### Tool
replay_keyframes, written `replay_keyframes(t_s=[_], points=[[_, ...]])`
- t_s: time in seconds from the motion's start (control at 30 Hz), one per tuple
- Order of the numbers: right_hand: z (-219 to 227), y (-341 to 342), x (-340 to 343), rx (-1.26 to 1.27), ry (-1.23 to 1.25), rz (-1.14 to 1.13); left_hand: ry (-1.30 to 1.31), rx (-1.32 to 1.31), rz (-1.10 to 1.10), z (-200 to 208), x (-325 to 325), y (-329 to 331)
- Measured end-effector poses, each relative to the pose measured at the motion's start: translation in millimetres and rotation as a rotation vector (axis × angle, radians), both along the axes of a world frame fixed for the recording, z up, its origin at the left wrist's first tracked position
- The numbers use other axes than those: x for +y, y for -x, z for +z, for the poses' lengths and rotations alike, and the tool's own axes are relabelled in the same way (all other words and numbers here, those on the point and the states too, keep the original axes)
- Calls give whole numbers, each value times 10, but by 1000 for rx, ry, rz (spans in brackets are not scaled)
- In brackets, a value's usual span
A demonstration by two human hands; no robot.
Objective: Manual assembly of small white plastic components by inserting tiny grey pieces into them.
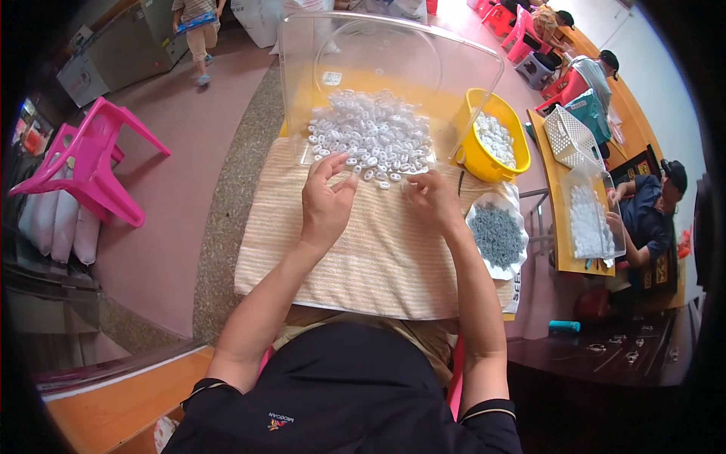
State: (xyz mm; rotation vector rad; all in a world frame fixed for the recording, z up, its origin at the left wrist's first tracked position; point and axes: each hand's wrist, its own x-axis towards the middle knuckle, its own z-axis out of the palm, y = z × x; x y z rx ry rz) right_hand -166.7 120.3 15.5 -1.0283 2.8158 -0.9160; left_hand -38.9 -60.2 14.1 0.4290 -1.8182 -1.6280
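A heap of small white plastic pieces with holes (370, 129) spills from a clear plastic bin (378, 38) tipped on its side, its open side toward me. At the heap's near left edge is my left hand (327, 203), thumb and fingers apart, with nothing visible between them. To the right, my right hand (432, 198) hovers over the towel by the nearest pieces. Its fingers are curled together, and whatever they may hold is hidden. Both hands are above a striped beige towel (363, 265). A white dish of small grey parts (497, 236) lies right of my right wrist.
A yellow basin (473, 155) with more white pieces stands right of the bin. Farther right, people sit along a wooden table (563, 227) with a white basket (572, 136) and another clear bin. A pink plastic stool (98, 163) stands left; someone walks at the far left.
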Motion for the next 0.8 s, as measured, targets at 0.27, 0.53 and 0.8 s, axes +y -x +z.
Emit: replay_keyframes(t_s=[0.27,0.53,0.8], points=[[-49,122,-202,207,-51,2,-66,-77,-89,-224,132,83],[0,167,-332,93,-69,-9,-63,-155,-106,-349,193,24],[-12,235,-368,65,-142,-55,-158,-99,-227,-400,227,15]])
